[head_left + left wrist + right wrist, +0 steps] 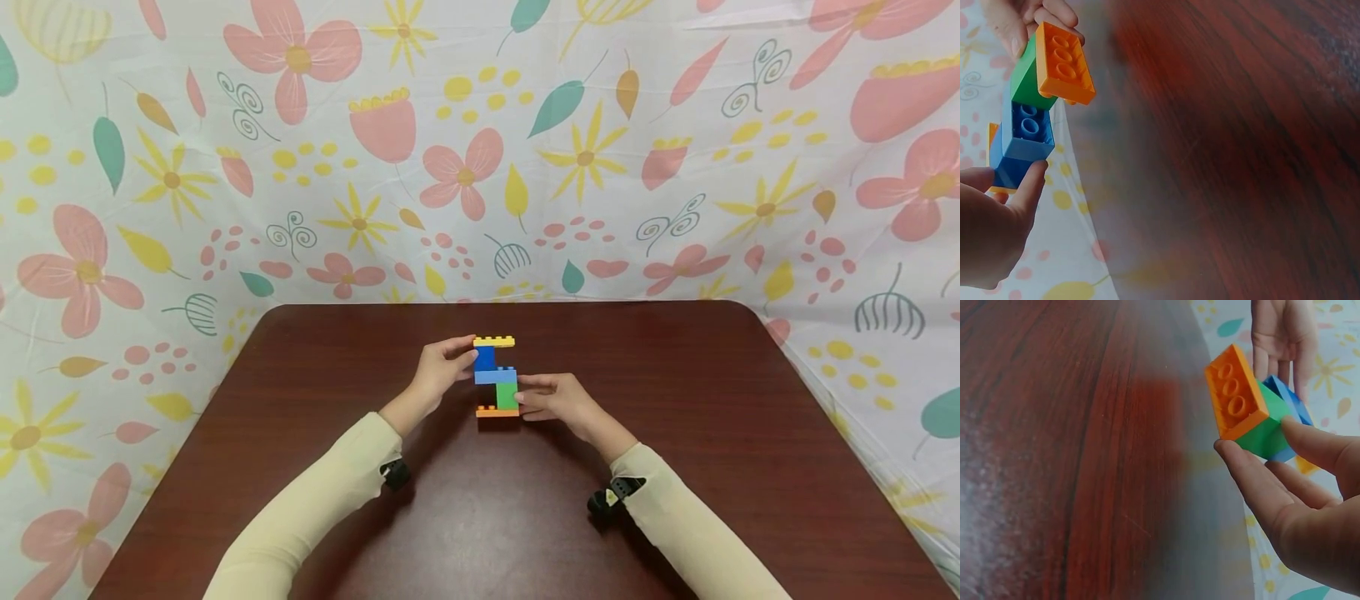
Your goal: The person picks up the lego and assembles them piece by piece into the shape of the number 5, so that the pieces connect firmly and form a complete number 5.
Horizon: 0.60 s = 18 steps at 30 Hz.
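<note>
A stack of toy building bricks stands upright in the air between both hands in the head view, in a stepped S shape. From the top come a yellow brick (497, 342), a dark blue brick (486, 359), a light blue brick (495, 377), a green brick (507, 396) and an orange brick (497, 413). My left hand (437, 368) pinches the upper left part at the dark blue brick. Thumb and fingers of my right hand (561, 402) grip the lower right part, around the green brick (1266, 434). The hollow underside of the orange brick (1075, 78) shows in both wrist views.
A dark brown wooden table (480, 517) lies below the hands. Behind it hangs a white cloth (645, 208) printed with flowers and leaves. Dark wrist-worn devices sit on the left cuff (395, 473) and the right cuff (611, 500).
</note>
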{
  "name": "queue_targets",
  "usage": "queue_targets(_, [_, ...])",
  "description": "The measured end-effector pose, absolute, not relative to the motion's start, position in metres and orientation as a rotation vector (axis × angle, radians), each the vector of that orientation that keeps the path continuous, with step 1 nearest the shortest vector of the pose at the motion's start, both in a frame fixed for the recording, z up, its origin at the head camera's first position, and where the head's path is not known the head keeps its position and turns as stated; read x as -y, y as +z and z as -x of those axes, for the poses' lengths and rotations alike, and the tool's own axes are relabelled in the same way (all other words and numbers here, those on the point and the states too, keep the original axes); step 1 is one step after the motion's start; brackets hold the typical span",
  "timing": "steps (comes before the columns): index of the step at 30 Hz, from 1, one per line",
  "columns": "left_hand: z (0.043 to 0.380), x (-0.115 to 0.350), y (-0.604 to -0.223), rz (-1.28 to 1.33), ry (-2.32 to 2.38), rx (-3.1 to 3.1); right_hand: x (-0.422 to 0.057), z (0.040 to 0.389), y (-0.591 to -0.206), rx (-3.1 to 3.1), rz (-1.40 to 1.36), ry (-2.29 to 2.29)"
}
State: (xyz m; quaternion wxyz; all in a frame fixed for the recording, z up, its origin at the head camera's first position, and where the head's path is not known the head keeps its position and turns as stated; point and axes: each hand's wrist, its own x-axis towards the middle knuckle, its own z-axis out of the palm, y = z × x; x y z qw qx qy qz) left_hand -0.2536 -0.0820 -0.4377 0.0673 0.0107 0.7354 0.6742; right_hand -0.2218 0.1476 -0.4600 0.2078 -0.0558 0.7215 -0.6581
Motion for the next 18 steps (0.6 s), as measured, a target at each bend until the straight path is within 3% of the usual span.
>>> queue_targets(18, [0.269, 0.076, -0.454, 0.199, 2.002, -2.093, -0.144, 0.232, -0.463, -1.979, 0.065, -1.775])
